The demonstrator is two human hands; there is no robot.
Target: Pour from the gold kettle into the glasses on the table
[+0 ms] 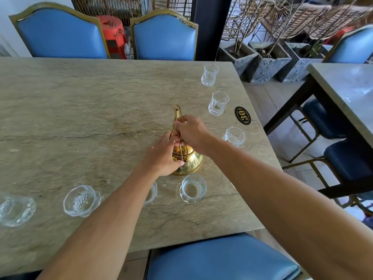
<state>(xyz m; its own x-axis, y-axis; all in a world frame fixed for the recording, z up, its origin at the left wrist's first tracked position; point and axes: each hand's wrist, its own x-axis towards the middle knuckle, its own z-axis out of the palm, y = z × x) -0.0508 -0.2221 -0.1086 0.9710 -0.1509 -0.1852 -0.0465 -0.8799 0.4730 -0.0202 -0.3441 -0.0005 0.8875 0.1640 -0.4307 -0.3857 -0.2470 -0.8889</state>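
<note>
**Desk:** What sits at the centre of the frame?

**Photographer:** A gold kettle (189,158) stands on a stone-topped table (80,110), just right of centre. Its tall wire handle (177,116) rises toward the upper middle of the picture. The right hand (191,134) is closed around that handle, fingers wrapped about the wire. The left hand (163,156) lies over the kettle's top and left side, fingers curled against it; whether it is truly gripping or only resting there cannot be told.

**Desk:** And the glasses?

**Photographer:** Seven cut-crystal glasses ring the kettle, all apart from it. Up the right side of the frame: a far glass (210,74) near the table's far right corner, a second glass (218,103) below it, and a third glass (234,136) partly behind the right forearm. Along the lower part: a near glass (192,188) just below the kettle, one half-hidden glass (151,194) under the left forearm, a wide glass (81,200) to lower left, and an edge glass (16,210) at the far left border. Whether any holds liquid cannot be told.

**Desk:** Anything else on the table?

**Photographer:** A black oval plaque (242,115) marked "30" lies by the right edge, near the second glass. Blue upholstered chairs (164,37) line the top of the frame.
</note>
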